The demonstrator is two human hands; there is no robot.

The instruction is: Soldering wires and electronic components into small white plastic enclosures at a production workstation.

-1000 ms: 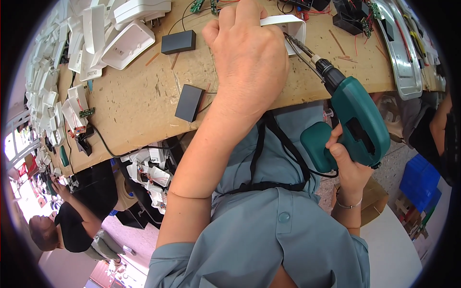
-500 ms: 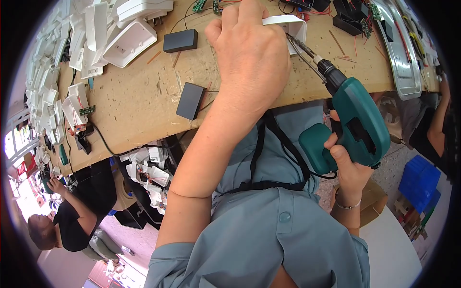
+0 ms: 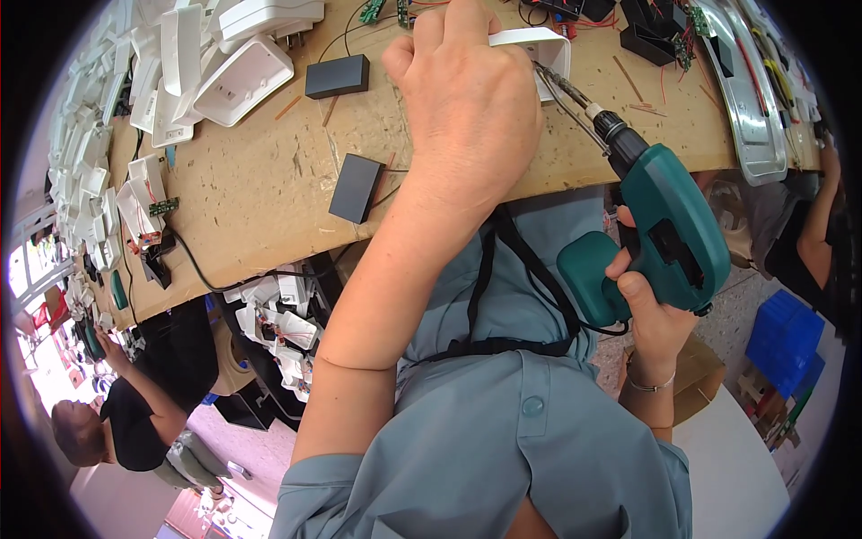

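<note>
A green pistol-shaped soldering gun (image 3: 678,225) is gripped in my right hand (image 3: 651,305), its thin metal tip and the tube beside it pointing up and left. The tip reaches into an open white plastic housing (image 3: 549,52) on the bench. My left hand (image 3: 471,108) closes over the near left side of that housing and steadies it. Its knuckles hide the fingertips and most of what lies inside. Left of this hand, two black rectangular boxes (image 3: 338,77) lie on the bench, the nearer one with thin leads.
White housings (image 3: 242,81) heap up at the left of the cardboard-topped bench (image 3: 269,189). Black cases (image 3: 651,36) and green circuit boards lie at the back right, beside a metal tray (image 3: 750,108). A black cord (image 3: 193,260) crosses the bench's front edge. Another person (image 3: 135,404) works at left.
My two hands, the soldering gun and the housing have barely moved. At the left, the other person's hand has shifted slightly.
</note>
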